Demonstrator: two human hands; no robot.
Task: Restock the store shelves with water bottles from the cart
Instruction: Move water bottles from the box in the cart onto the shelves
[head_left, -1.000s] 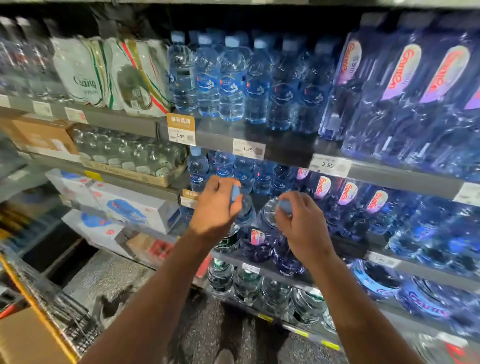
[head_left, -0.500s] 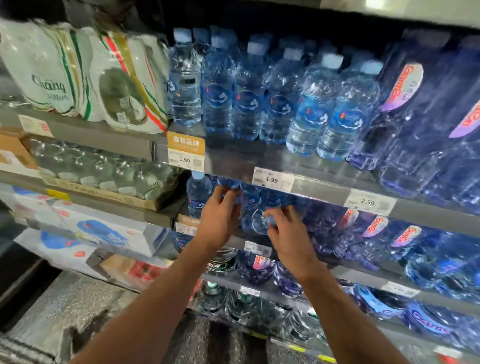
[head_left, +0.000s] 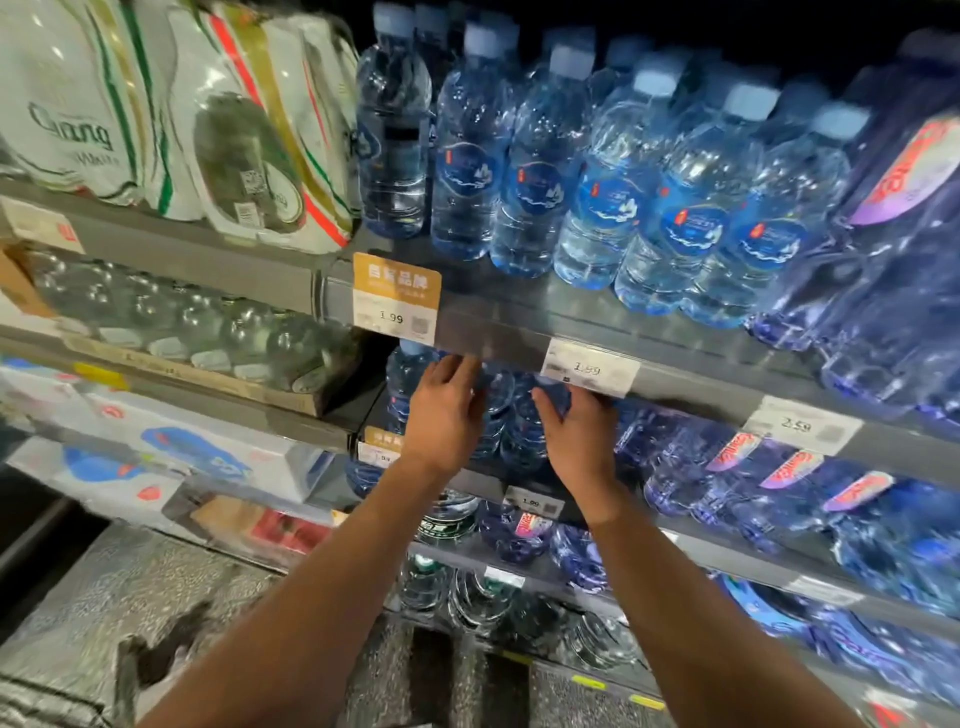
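Small water bottles (head_left: 506, 415) with blue labels stand on the second shelf, under the grey shelf rail (head_left: 493, 335). My left hand (head_left: 444, 415) reaches in under that rail, its fingers wrapped on the left side of one bottle. My right hand (head_left: 579, 434) is just to the right, fingers curled over the top of another bottle (head_left: 553, 400). A single bottle (head_left: 408, 374) stands at the row's left end, beside my left hand. The bottle caps are hidden by the rail. The cart is out of view.
The shelf above holds a full row of the same bottles (head_left: 540, 171), white multipacks (head_left: 234, 130) to their left and large purple-labelled bottles (head_left: 904, 208) to their right. Lower shelves hold more bottles (head_left: 779, 467), a tray of glass bottles (head_left: 208, 332) and boxes (head_left: 182, 452). Speckled floor (head_left: 104, 597) lies below.
Both hands have carried their bottles up and forward, from in front of the lower shelves into the second shelf. The view has moved closer to the shelves.
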